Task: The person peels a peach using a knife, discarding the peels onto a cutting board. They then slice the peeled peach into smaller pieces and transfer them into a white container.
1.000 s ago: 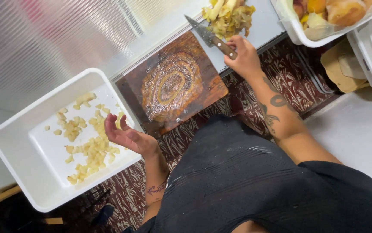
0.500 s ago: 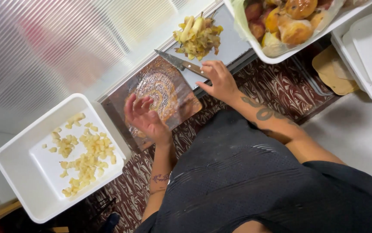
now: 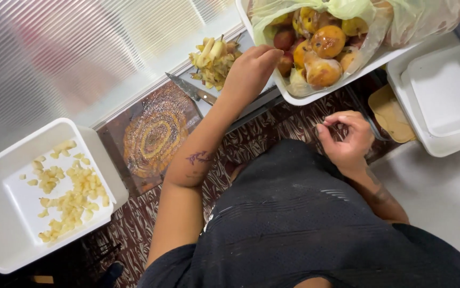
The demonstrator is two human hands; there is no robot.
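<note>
My left hand (image 3: 250, 70) reaches over the rim of a white tub (image 3: 315, 96) lined with a pale green bag and full of yellow and red fruit (image 3: 327, 41). Its fingers close on a dark red fruit (image 3: 285, 65) at the tub's near edge. My right hand (image 3: 347, 137) hovers near my chest with fingers curled to the thumb and nothing visible in it. A knife (image 3: 191, 89) lies free on the brown spiral-patterned cutting board (image 3: 152, 140). Beyond the knife sits a pile of peels and cores (image 3: 212, 60).
A white square tray (image 3: 6, 213) with several pale fruit cubes (image 3: 64, 192) sits at the left. Stacked white tubs (image 3: 443, 101) stand at the right, with a tan lid (image 3: 391, 113) beside them. A patterned brown cloth (image 3: 134, 224) covers the table, and a ribbed translucent panel (image 3: 54, 53) runs behind.
My right hand has let go of the knife, which now lies on the board, and pulled back toward my chest. My left hand moved from the board up to the fruit tub.
</note>
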